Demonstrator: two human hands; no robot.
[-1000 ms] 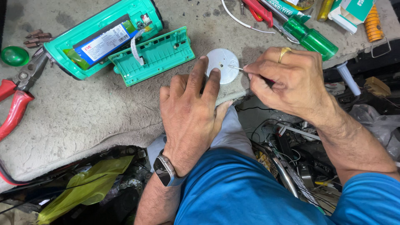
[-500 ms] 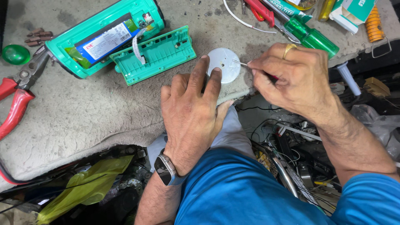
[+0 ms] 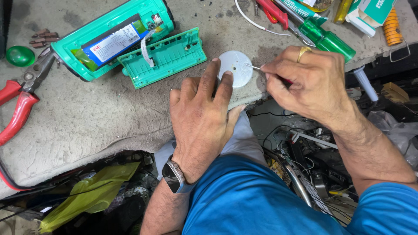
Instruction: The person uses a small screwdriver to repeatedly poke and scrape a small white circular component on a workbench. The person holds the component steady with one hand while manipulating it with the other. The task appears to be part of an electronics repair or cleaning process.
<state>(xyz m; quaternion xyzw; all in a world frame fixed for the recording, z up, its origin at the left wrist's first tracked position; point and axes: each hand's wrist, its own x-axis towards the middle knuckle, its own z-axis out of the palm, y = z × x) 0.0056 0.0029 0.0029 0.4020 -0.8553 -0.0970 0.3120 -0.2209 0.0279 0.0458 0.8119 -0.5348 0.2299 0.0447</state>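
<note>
White round disc [image 3: 235, 68] is lying under our left hand [image 3: 204, 117] fingertips, pinned flat; our right hand [image 3: 307, 85], unmoved since before, is pinching a thin metal probe [image 3: 256, 68] against its rim.

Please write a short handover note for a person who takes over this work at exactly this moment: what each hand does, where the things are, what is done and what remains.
Left hand: flat on the bench, fingertips pressing the white round disc down near the bench edge.
Right hand: pinching a thin metal tool, tip on the disc's right side.
Green lamp housing: lies opened at upper left, battery pack visible; its removed green cover lies beside it.
Red pliers at far left; green screwdriver at upper right.
Done: housing opened, disc out.
Left: the work on the disc, then probably reassembly.
</note>
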